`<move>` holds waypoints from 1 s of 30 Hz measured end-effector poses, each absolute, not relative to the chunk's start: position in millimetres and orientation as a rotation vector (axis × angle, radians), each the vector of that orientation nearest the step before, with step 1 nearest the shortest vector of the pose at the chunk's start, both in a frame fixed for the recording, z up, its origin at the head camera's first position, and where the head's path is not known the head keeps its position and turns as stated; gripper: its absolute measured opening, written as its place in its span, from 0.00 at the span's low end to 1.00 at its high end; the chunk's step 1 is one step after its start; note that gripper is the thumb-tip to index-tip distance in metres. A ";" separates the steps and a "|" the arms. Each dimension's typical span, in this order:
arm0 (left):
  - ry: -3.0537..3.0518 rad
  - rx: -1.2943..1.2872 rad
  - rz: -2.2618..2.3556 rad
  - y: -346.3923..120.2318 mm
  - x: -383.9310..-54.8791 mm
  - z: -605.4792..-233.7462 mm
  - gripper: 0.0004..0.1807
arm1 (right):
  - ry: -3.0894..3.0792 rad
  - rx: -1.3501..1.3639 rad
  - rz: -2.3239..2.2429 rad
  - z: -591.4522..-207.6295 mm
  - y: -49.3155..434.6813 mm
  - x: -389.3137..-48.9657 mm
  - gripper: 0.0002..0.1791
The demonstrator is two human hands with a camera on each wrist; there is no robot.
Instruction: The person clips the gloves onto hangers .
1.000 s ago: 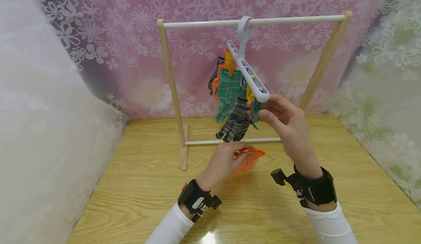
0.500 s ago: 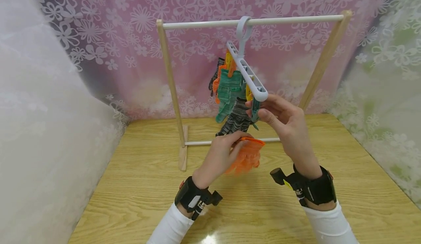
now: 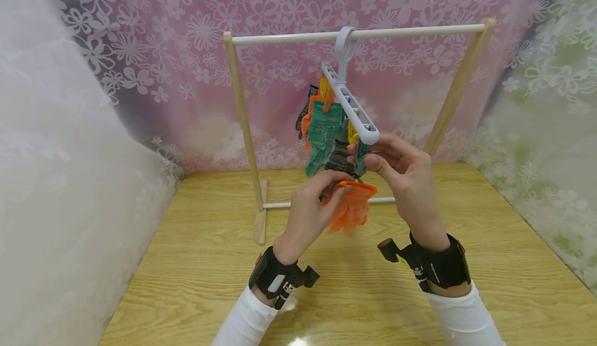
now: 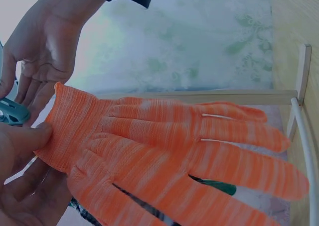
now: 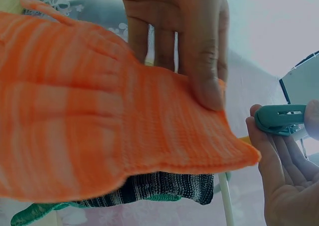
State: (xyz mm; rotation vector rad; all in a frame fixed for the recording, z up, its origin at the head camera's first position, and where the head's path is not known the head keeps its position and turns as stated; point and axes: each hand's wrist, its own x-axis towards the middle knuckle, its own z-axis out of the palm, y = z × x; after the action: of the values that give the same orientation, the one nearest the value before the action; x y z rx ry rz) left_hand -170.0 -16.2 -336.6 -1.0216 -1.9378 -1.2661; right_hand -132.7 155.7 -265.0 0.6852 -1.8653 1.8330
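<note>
My left hand [image 3: 310, 206] pinches an orange knit glove [image 3: 352, 208] by its cuff, thumb on the near side; its fingers dangle below. In the left wrist view the glove [image 4: 149, 146] spreads out flat across the frame. Up and to the right, my right hand [image 3: 406, 175] pinches a teal clothespin [image 3: 361, 157] at the near end of the white clip hanger [image 3: 352, 105]. The right wrist view shows the clothespin [image 5: 281, 117] between thumb and fingers, just beyond the glove's cuff [image 5: 199, 131]. A black-and-grey glove [image 3: 340, 157] hangs right behind, partly hidden by my left hand.
The hanger hooks over the white rod [image 3: 420, 31] of a wooden rack [image 3: 242, 123]. Farther along it hang a green glove [image 3: 322, 133], an orange one [image 3: 306, 120] and a dark one [image 3: 300, 118], with yellow and orange clothespins [image 3: 328, 97]. The wooden table [image 3: 196, 284] lies below.
My left hand has risen with the orange glove toward the clothespin, and the glove now hangs more visibly below the fingers. My right hand has stayed nearly in place on the clothespin.
</note>
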 end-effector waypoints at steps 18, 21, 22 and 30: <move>-1.806 -1.011 -1.335 -14.6 -169.1 -321.5 0.07 | -1.796 0.727 1.850 -266.0 155.5 -141.1 0.11; -1.793 -1.000 -1.333 -13.3 -170.4 -321.7 0.06 | -1.801 0.718 1.846 -265.8 155.5 -142.0 0.11; -1.787 -0.998 -1.336 -12.9 -170.8 -321.9 0.06 | -1.803 0.715 1.843 -265.8 155.5 -142.3 0.10; -1.744 -0.977 -1.326 -10.2 -170.5 -319.9 0.07 | -1.806 0.713 1.830 -266.1 155.4 -144.1 0.10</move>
State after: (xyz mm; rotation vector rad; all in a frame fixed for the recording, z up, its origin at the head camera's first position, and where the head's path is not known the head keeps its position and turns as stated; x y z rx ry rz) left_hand -170.5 -10.2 -319.9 -0.9770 -1.7439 -1.3264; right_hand -144.1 155.4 -266.1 0.7133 -1.8063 1.8302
